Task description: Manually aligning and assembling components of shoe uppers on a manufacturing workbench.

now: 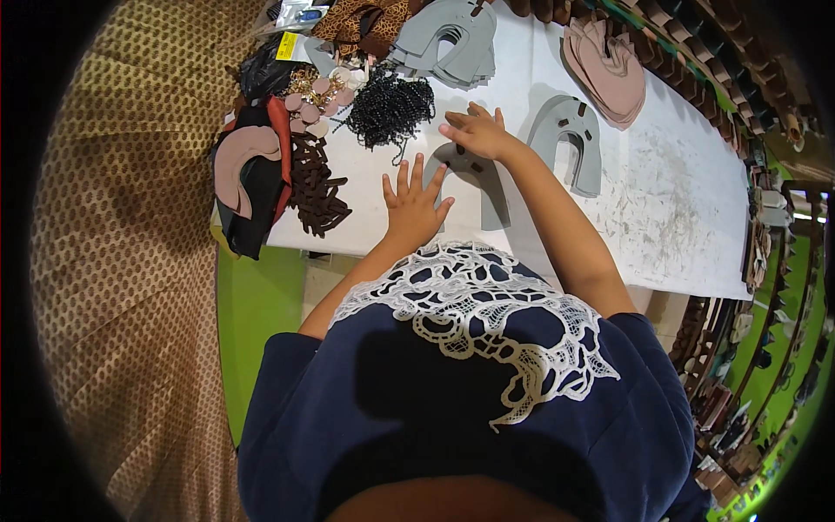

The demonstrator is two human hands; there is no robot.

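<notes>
A grey horseshoe-shaped piece [494,204] with small dark brown tabs lies on the white table in front of me. My left hand [412,209] rests flat with spread fingers over that piece's left leg, hiding much of it. Over its curved top is my right hand [480,135], fingers apart; I see nothing held in it, though the underside is hidden. To the right of my right forearm lies a similar grey horseshoe piece [539,130], also with dark brown tabs. Beyond my left hand sits a tangled heap of black beaded strands [387,104].
At the far side are a stack of grey horseshoe pieces [474,48] and a stack of pink ones [600,74]. To the left lie dark brown strips [315,187], pink ovals [310,113] and a pink curved piece [233,170] on dark material. Shelves line the right side.
</notes>
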